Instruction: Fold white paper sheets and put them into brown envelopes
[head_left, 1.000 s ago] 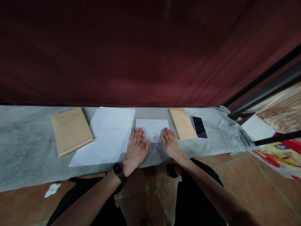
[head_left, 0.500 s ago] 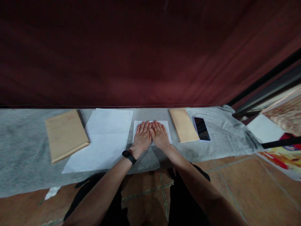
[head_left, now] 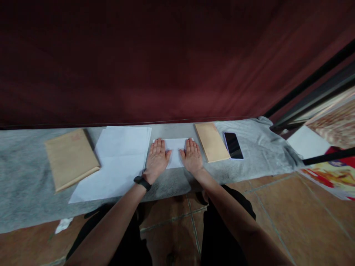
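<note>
A small white sheet of paper (head_left: 175,153), perhaps folded, lies flat in front of me on the grey cloth. My left hand (head_left: 157,158) rests palm down across its left edge, fingers stretched out and thumb pointing inward. On the right edge my right hand (head_left: 192,157) lies flat in the same way, thumb toward the middle. A strip of the paper shows between the two hands. Left of my left hand is a stack of larger white sheets (head_left: 119,166), with a crease across the top one. A narrow brown envelope (head_left: 212,143) lies just right of my right hand.
A large brown envelope (head_left: 72,159) overlaps the white sheets at the left. A phone (head_left: 233,145) lies beside the narrow envelope. The grey cloth (head_left: 257,147) covers a narrow ledge before a dark red curtain (head_left: 166,74). A crumpled white scrap (head_left: 63,224) is on the tiled floor.
My hands have slid apart from the middle of the small paper to its left and right edges, uncovering its centre. The view has shifted slightly.
</note>
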Tool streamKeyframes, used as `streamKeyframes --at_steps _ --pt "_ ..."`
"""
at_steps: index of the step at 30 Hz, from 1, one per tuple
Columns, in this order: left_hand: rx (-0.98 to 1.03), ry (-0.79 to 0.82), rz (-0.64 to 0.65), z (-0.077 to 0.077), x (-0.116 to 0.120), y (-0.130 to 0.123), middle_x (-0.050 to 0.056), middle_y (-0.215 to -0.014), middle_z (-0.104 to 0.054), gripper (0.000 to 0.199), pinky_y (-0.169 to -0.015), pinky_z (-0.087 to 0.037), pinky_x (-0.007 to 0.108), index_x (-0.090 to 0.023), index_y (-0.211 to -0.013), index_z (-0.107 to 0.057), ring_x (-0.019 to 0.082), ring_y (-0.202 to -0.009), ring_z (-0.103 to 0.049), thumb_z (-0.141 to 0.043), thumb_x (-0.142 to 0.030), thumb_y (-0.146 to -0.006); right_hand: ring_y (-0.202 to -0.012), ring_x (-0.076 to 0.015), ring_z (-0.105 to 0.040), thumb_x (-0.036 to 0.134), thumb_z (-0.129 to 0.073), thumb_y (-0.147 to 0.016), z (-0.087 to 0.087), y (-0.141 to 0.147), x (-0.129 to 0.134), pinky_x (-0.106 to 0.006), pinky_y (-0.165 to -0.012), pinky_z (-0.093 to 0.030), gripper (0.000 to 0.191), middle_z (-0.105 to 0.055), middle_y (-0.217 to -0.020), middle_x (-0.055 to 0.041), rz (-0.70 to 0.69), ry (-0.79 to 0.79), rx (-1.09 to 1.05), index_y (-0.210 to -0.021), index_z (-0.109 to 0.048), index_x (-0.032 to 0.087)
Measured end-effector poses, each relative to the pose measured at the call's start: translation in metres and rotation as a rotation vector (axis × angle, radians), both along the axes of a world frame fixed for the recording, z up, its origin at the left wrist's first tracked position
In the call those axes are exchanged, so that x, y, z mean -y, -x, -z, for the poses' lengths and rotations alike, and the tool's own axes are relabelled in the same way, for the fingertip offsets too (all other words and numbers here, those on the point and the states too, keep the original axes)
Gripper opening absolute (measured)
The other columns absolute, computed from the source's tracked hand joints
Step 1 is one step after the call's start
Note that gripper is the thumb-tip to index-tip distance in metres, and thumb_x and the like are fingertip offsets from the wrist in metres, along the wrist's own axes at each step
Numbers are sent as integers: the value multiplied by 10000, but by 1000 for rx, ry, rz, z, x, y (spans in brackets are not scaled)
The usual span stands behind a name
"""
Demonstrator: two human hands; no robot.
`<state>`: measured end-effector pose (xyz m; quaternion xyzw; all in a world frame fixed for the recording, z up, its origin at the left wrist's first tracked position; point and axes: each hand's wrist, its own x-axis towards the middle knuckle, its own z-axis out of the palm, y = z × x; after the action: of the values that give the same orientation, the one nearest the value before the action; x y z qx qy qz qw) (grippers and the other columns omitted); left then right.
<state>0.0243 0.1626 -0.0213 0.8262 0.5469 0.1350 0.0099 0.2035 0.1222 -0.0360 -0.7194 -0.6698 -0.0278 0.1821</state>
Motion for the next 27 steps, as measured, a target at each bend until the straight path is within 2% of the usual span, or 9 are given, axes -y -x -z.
streamKeyframes --at_steps 6,11,17,22,24,27 --pt "-8 13 31 -1 6 6 240 -1623 -297 704 -1255 -215 484 35 -1541 -315 314 -1540 -229 -254 -451 -1035 -1497 -342 -328 446 -338 -1061 1 -1 4 -533 -1203 -299 672 -335 -1599 -254 -16 -22 5 -1552 -317 -11" --pt "5 22 41 0 8 8 231 -1622 -307 691 -1251 -228 493 13 -1550 -306 303 -1541 -233 -261 -443 -1033 -1506 -331 -312 453 -342 -1061 -2 -3 7 -512 -1213 -295 685 -326 -1601 -260 -7 18 21 -1549 -313 -26" --pt "76 -6 33 -6 13 5 246 -1626 -286 656 -1262 -181 517 37 -1541 -303 312 -1552 -183 -272 -372 -1028 -1514 -341 -295 456 -324 -1066 -14 -5 21 -522 -1227 -270 686 -290 -1618 -252 15 16 35 -1559 -292 -20" --pt "131 35 205 -7 42 -8 179 -1649 -281 604 -1268 -191 497 -37 -1577 -253 251 -1563 -145 -246 -255 -1013 -1548 -257 -221 403 -243 -1082 -24 18 40 -480 -1250 -262 617 -254 -1658 -164 -186 27 -56 -1598 -232 66" --pt "117 61 256 -2 53 -10 181 -1647 -288 600 -1266 -206 480 -31 -1572 -263 247 -1562 -145 -238 -206 -998 -1545 -231 -231 392 -224 -1085 -23 26 48 -449 -1254 -269 602 -268 -1658 -150 -246 61 -88 -1593 -252 71" --pt "96 66 278 5 62 -6 188 -1645 -289 601 -1265 -207 479 -25 -1565 -273 258 -1562 -138 -262 -202 -991 -1541 -245 -246 420 -282 -1079 -17 26 56 -458 -1257 -263 616 -295 -1645 -165 -268 95 -74 -1580 -288 62"
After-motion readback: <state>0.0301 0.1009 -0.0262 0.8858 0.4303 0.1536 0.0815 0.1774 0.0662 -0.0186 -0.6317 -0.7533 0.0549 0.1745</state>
